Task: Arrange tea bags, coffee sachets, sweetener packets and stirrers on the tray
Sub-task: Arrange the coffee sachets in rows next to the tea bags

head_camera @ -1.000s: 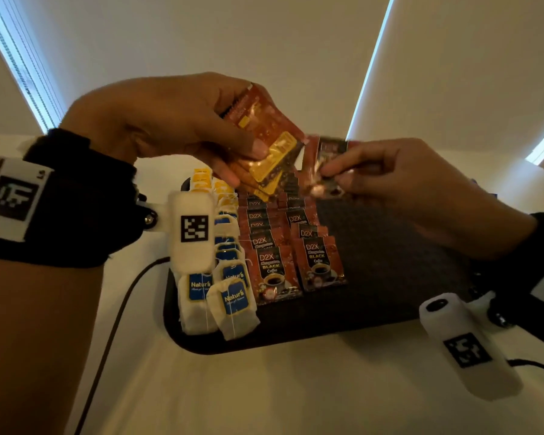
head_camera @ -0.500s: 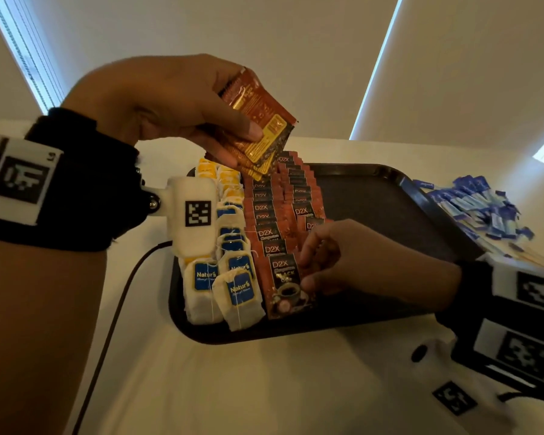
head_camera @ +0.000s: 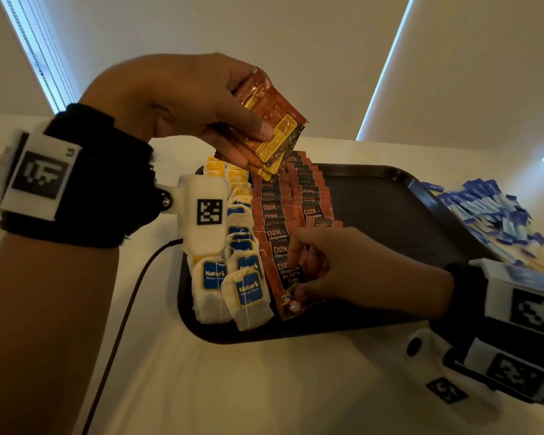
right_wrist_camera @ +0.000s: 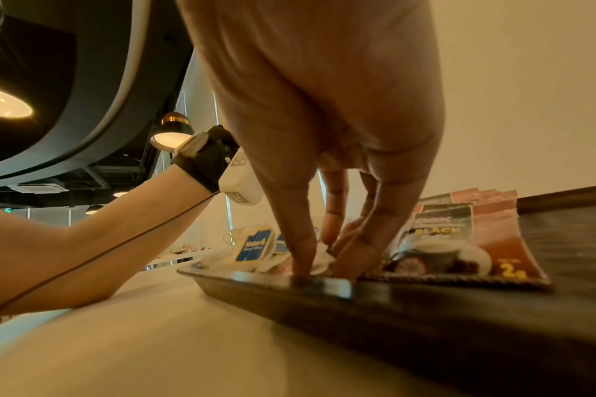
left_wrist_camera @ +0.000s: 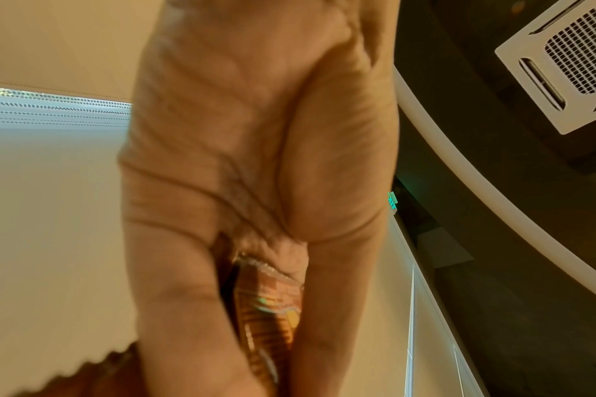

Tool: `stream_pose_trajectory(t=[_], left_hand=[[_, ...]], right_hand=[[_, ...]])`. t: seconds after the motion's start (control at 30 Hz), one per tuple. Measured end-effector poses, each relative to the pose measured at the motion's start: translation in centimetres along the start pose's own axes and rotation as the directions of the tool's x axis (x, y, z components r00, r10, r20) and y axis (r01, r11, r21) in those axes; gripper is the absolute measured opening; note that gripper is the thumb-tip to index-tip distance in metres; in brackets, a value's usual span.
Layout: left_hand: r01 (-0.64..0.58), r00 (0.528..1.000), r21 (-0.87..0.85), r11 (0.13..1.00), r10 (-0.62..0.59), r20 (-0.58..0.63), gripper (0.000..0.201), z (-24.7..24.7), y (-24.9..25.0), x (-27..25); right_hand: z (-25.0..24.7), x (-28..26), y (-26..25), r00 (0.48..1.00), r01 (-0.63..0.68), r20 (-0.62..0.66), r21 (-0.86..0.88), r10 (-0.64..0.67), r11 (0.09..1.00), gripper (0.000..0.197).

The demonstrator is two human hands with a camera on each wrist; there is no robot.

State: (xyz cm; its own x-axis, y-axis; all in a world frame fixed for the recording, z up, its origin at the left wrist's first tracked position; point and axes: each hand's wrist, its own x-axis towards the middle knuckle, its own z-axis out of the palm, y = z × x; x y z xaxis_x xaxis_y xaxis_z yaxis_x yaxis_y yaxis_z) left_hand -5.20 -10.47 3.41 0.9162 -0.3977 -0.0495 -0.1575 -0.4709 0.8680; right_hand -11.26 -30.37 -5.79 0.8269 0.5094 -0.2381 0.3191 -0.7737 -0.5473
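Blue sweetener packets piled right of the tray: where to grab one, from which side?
Judgement: take a sweetener packet by its blue end, pinching the flat faces, coming from above. The packets lie flat and criss-crossed in a loose pile on the table beside the tray, so the uppermost ends stick out free; a sideways approach would probably just push the pile.

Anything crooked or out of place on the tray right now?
On the tray, the tea bags and coffee sachets lie in neat overlapping rows. The front sachet sits slightly skewed under the right hand. The blue packets lie heaped off the tray.
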Motion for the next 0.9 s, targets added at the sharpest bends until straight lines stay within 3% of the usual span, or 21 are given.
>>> stream_pose_trajectory(t=[0.17,0.37,0.43,0.5,0.57,0.63,0.67,0.77,0.9], left_hand=[[0.015,1.0,-0.003,1.0,-0.015,0.003,0.036,0.0,-0.1,0.2],[0.041,0.999,-0.009,0.999,-0.041,0.005,0.04,0.0,-0.3,0.3],[0.05,0.999,-0.015,0.999,-0.05,0.006,0.038,-0.1,-0.4,0.4],[0.062,0.998,-0.02,0.998,-0.062,0.004,0.03,-0.2,-0.5,0.6],[0.08,0.997,-0.027,0.996,-0.08,0.002,0.022,-0.1,-0.5,0.8],[0.096,0.995,-0.042,0.994,-0.095,0.024,0.014,0.3,-0.2,0.8],[0.097,0.994,-0.055,0.994,-0.094,0.049,0.009,0.6,0.0,0.8],[0.093,0.993,-0.077,0.993,-0.087,0.079,0.015,1.5,0.4,0.9],[0.189,0.967,-0.275,0.943,-0.13,0.218,0.035,1.2,0.5,0.7]], right_hand=[[-0.1,0.8,0.2,1.0,0.002,-0.005,-0.073,-0.003,0.997,0.026],[-0.1,1.7,0.2,1.0,0.001,-0.025,-0.029,-0.002,1.0,0.024],[-0.4,1.4,-0.2,0.996,0.007,-0.092,-0.029,-0.01,1.0,0.021],[-1.0,1.0,-1.0,0.948,0.047,-0.309,-0.09,-0.073,0.995,0.024],[-1.8,0.7,-2.1,0.816,0.135,-0.533,-0.198,-0.223,0.971,0.037],[-2.5,0.9,-2.7,0.702,0.201,-0.607,-0.332,-0.372,0.922,0.056],[-2.7,1.2,-2.8,0.678,0.199,-0.607,-0.392,-0.415,0.898,0.065],[-3.2,2.0,-3.2,0.723,0.147,-0.584,-0.392,-0.369,0.908,0.07],[-3.9,2.3,-2.5,0.706,0.149,-0.645,-0.269,-0.293,0.952,0.029]])
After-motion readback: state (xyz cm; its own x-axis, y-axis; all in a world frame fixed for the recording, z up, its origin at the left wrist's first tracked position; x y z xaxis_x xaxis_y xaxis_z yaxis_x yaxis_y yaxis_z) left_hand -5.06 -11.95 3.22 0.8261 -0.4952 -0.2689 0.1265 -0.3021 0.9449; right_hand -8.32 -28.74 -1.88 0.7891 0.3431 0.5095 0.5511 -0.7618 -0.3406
